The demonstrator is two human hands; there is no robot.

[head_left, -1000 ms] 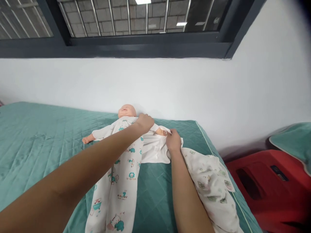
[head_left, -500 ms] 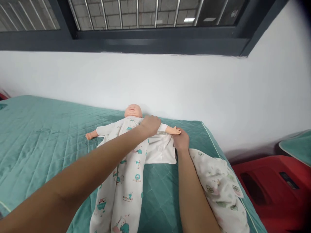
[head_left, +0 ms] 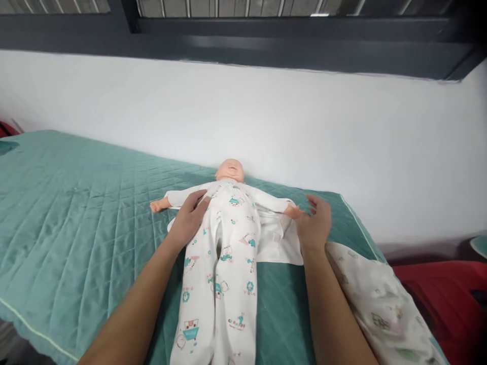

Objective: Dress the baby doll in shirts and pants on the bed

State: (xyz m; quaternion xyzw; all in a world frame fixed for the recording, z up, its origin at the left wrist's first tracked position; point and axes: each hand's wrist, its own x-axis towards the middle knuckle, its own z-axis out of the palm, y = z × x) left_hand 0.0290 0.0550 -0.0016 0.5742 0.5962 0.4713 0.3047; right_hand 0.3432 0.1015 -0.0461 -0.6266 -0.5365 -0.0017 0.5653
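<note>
A baby doll [head_left: 230,170] lies on its back, arms stretched out to both sides, in a white long-sleeved top [head_left: 266,198]. White printed baby pants [head_left: 224,263] are spread over its front, from the chest down past the legs' place. My left hand [head_left: 189,218] rests at the pants' left edge, beside the doll's torso, thumb and fingers apart. At the doll's hand on the right [head_left: 292,211] is my right hand [head_left: 315,222], its thumb side touching or very near it, fingers spread. The top's loose white flap [head_left: 279,246] lies below that arm.
A green quilted cover [head_left: 106,203] lies beneath everything. Crumpled printed white cloth [head_left: 380,299] sits at the right, by my forearm. Beyond the right edge is a red plastic object [head_left: 445,299]. A white wall [head_left: 266,111] and barred window stand behind.
My left hand has moved from the doll's right-side shoulder to the left of its torso. My right hand has loosened at the doll's hand. The sleeve there now reaches the wrist. The view has shifted.
</note>
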